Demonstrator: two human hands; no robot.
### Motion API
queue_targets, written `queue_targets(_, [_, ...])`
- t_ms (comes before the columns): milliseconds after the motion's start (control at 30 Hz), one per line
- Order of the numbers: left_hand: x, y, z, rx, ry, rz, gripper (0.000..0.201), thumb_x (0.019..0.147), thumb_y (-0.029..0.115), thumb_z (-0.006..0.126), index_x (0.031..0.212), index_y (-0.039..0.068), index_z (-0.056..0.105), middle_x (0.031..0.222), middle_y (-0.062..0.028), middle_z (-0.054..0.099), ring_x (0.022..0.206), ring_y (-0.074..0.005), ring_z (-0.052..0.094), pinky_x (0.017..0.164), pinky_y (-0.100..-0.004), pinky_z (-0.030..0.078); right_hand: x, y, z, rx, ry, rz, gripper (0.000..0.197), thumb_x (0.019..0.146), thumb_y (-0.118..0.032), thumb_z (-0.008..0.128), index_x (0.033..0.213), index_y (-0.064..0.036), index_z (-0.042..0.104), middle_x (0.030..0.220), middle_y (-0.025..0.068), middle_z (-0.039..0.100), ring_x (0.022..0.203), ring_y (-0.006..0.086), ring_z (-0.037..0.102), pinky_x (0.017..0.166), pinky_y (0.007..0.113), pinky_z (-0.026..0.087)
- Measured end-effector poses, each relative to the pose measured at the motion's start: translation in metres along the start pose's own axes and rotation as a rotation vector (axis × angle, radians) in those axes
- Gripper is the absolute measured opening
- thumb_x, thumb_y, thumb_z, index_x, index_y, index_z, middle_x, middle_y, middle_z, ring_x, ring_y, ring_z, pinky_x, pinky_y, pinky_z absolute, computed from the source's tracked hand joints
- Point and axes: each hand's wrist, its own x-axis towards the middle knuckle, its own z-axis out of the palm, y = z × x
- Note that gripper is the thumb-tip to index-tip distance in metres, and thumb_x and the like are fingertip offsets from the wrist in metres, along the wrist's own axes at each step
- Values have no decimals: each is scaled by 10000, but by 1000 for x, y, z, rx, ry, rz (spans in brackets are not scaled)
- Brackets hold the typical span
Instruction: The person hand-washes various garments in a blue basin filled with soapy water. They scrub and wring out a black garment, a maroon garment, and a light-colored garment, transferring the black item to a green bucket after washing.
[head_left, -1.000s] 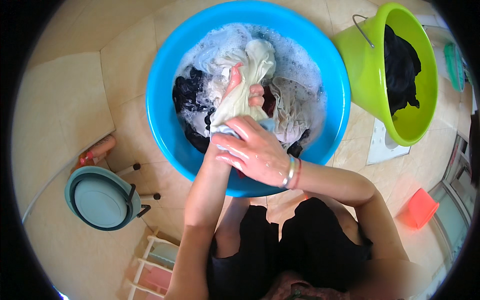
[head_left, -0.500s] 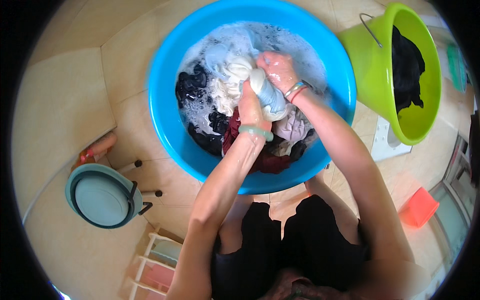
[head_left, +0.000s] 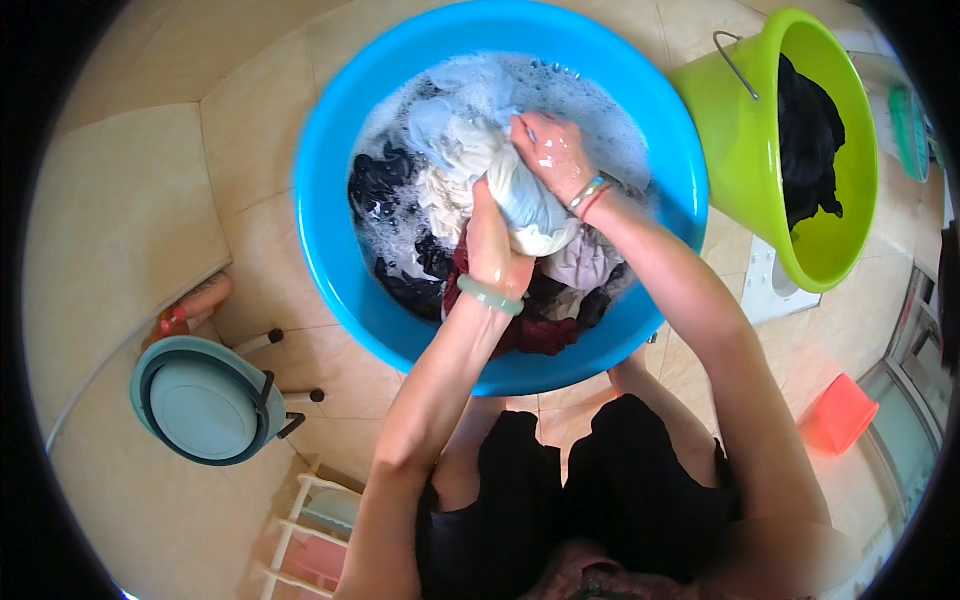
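A wet white and light-blue garment (head_left: 525, 200) is bunched between my hands, just over the soapy water in a big blue basin (head_left: 322, 230). My left hand (head_left: 492, 245), with a green bangle at its wrist, is closed around the cloth from the near side. My right hand (head_left: 555, 158), wet and wearing bracelets, is curled into a fist on its far right side; the fingertips are hidden. Around them in the suds lie dark clothes (head_left: 378, 188), a maroon cloth (head_left: 545, 337) and a pale lilac cloth (head_left: 582, 262).
A lime-green bucket (head_left: 730, 140) with black cloth (head_left: 808, 140) in it stands right of the basin. A grey-green folding basin (head_left: 203, 405) is at the left, above a white rack (head_left: 290, 520). An orange-red container (head_left: 842, 415) sits at the right on the tiled floor.
My left hand has shifted a little down and left. The bunched garment between my hands looks looser and wider, and my right hand has turned slightly.
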Motion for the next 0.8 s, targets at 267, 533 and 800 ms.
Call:
queue_targets(267, [42, 39, -15, 228, -281, 156, 629, 992, 305, 551, 1522, 274, 214, 1443, -88, 412, 1290, -280, 439, 1079, -488, 341, -22, 29, -19, -224, 129, -115, 422, 955, -370, 555, 1155, 0, 587, 831, 274, 618, 817, 427, 620, 789, 459, 506])
queue_targets(533, [64, 44, 2, 309, -156, -20, 654, 971, 353, 577, 1513, 205, 244, 1409, -90, 461, 1283, -266, 450, 1068, -475, 363, 2, 27, -3, -234, -150, 386, 297, 871, -93, 557, 1161, -62, 609, 902, 210, 631, 833, 431, 615, 780, 488, 512])
queue_targets(800, [27, 49, 0, 43, -450, -269, 339, 958, 449, 572, 1127, 158, 606, 944, -56, 638, 814, -176, 620, 654, -333, 524, -65, -136, -51, 52, -240, -308, 232, 805, -293, 699, 862, -115, 561, 819, 69, 478, 782, 224, 612, 617, 379, 493])
